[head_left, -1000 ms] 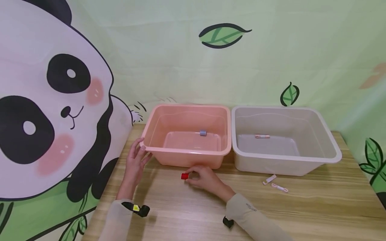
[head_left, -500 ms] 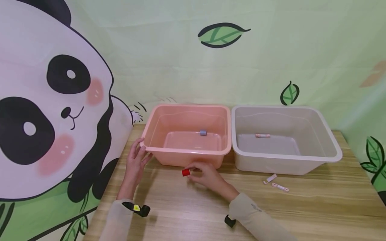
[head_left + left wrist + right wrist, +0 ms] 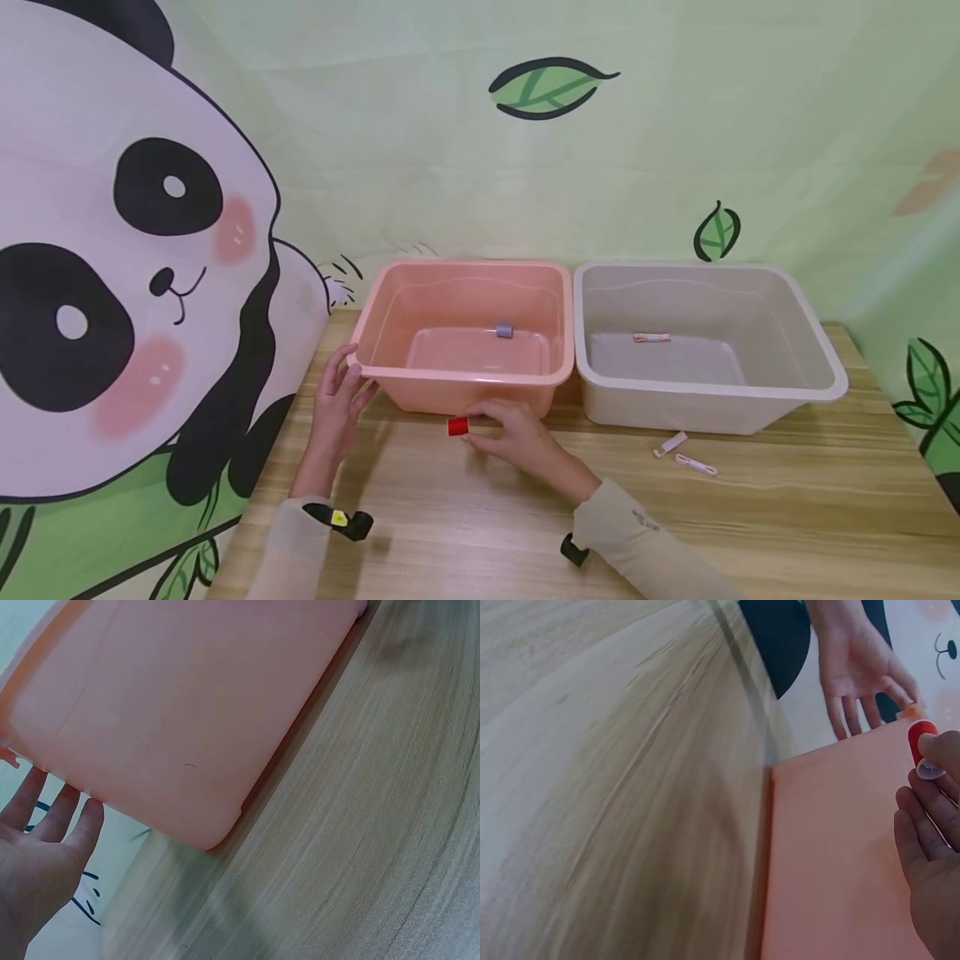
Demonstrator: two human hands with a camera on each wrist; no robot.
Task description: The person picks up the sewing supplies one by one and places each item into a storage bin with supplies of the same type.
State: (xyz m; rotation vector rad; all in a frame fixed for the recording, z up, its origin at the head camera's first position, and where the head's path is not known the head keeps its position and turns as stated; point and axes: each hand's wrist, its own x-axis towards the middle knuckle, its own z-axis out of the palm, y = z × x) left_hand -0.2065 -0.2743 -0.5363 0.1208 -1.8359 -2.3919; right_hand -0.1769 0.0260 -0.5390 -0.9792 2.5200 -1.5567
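My right hand (image 3: pixel 513 437) pinches a small red thread spool (image 3: pixel 457 427) between thumb and fingers, just in front of the pink tub (image 3: pixel 461 377). Its pale hollow end shows in the right wrist view, where the spool (image 3: pixel 916 742) sits by the thumb. My left hand (image 3: pixel 337 417) rests at the tub's front left corner. In the left wrist view, fairly straight fingers (image 3: pixel 56 814) touch the tub's outer side near the rim. Inside the pink tub lies a blue-grey spool (image 3: pixel 505 332).
A light grey tub (image 3: pixel 712 392) stands right of the pink one, holding a small banded pinkish bundle (image 3: pixel 652 338). On the wooden table (image 3: pixel 465 517) before it lie a small white-and-pink piece (image 3: pixel 671 445) and a pink looped bundle (image 3: pixel 696 465). A panda-print cloth hangs behind.
My right hand has shifted slightly up towards the pink tub, carrying the red spool, which has turned a little. The left hand stays at the tub's corner.
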